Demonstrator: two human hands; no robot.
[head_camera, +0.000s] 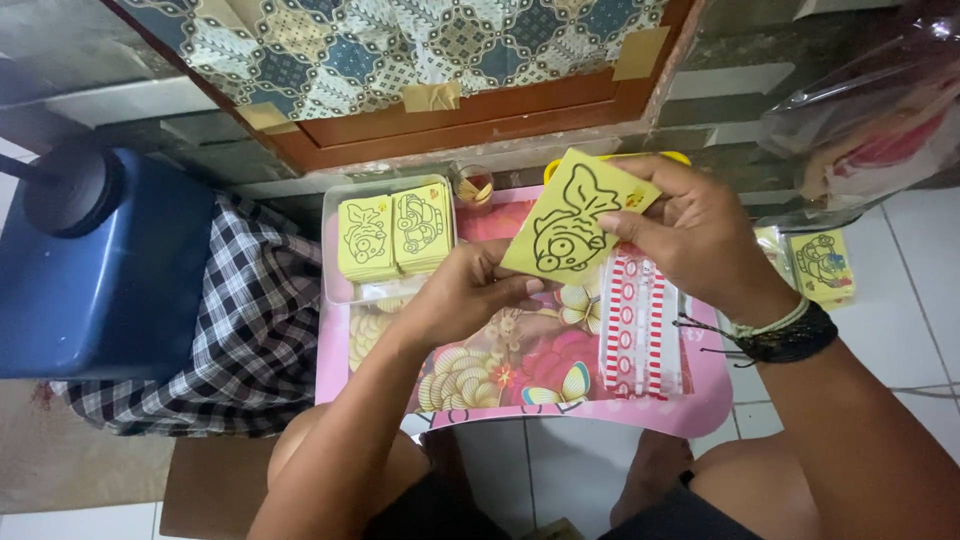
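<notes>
Both hands pinch a yellow card with a black fish outline above the pink lap table: left hand fingers clamped on its lower edge, right hand fingers closed on its right side. Held only by its edges, the thin card could bend or crease. If either grip loosens, it could drop onto the red-and-white striped packets lying on that table.

Lower edge of yellow fish card hidden behind left hand; far corner covered by right hand; pink table mostly buried under things; clear bag cut off at right; small cup's contents too small to tell.
</notes>
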